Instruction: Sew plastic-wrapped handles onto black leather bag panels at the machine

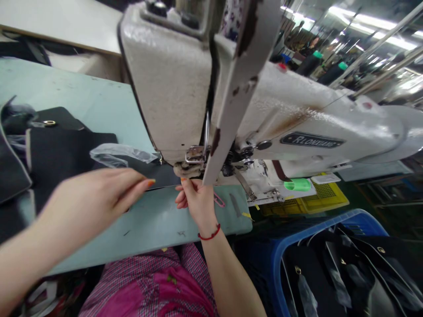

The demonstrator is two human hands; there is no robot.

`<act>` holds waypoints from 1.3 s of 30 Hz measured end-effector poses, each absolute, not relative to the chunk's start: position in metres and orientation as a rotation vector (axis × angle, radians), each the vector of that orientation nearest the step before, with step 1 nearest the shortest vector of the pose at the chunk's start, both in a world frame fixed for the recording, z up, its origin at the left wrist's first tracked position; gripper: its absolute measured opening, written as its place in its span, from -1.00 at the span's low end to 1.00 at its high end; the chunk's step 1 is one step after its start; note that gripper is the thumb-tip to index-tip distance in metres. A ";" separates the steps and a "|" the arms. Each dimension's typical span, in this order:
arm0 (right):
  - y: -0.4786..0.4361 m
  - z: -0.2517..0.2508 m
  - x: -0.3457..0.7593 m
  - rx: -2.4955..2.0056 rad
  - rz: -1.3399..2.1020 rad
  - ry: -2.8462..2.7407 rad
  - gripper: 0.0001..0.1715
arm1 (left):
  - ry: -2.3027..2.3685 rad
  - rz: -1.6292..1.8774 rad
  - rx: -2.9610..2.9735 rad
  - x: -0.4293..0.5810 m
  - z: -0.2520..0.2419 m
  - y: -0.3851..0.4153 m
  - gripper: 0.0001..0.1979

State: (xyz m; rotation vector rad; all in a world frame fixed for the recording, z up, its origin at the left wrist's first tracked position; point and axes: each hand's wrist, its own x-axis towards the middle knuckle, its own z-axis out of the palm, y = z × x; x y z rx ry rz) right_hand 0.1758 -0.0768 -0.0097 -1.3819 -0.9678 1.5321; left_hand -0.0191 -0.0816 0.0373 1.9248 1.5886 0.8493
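Note:
A white industrial sewing machine (172, 79) fills the middle of the view. A black leather piece (62, 154) with a brass eyelet lies on the pale green table (99, 105) and runs under the needle area. My left hand (95, 198) lies flat on the black piece's edge, fingers stretched toward the needle. My right hand (195, 200), with a red string bracelet, reaches up under the presser foot (194, 155), fingers pinched close together at the edge of the black piece. What the fingertips hold is hidden.
Clear plastic wrap (119, 155) lies on the black piece. A blue crate (297, 246) at lower right holds several black bag parts with brass fittings. A yellow basket (317, 198) sits behind it. More black pieces are stacked at the left edge (13, 167).

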 end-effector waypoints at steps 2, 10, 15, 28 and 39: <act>-0.077 -0.009 0.176 -1.379 1.515 -0.988 -0.50 | 1.356 0.779 1.741 0.001 0.018 -0.110 -0.61; -0.077 -0.008 0.178 -1.399 1.421 -1.074 -0.50 | 0.894 1.111 0.383 0.049 -0.046 -0.084 -0.54; -0.080 -0.009 0.178 -1.387 1.332 -1.167 -0.50 | 1.067 1.086 0.588 0.047 -0.042 -0.068 -0.68; -0.144 -0.088 0.187 -1.388 1.443 -1.169 -0.38 | 1.060 0.916 0.806 0.044 -0.038 -0.064 -0.53; -0.149 -0.100 0.188 -1.462 1.403 -1.321 -0.37 | 0.972 1.012 0.734 0.048 -0.035 -0.055 -0.59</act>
